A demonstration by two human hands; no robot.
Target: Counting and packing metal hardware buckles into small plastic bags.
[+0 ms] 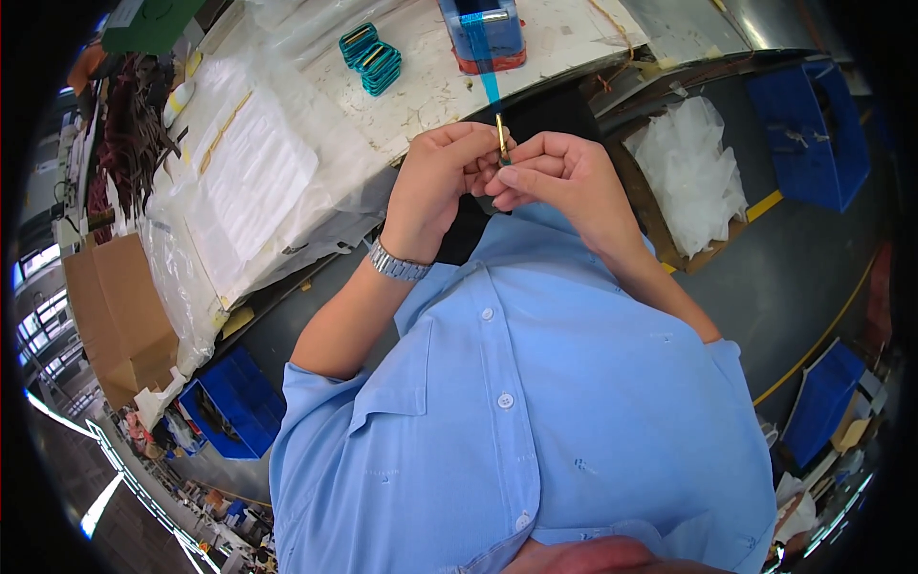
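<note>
Both my hands meet over the front edge of the white table, pinching a slim gold-coloured bar (502,132) between them. My left hand (435,177) grips it from the left with thumb and bent fingers. My right hand (564,177) pinches its lower end, where a bit of dark green shows. A blue translucent strip (490,84) runs from the bar up to a blue tape dispenser (483,43) with a red base. To the left of the dispenser lie several teal bundles (373,59) with gold-coloured parts. The fingers hide the bar's lower end.
Plastic sheeting and a white moulded tray (253,172) cover the table's left part. On the right stands a carton (693,182) filled with clear plastic bags. Blue bins (808,134) stand on the floor, and a brown cardboard box (120,320) is at the left.
</note>
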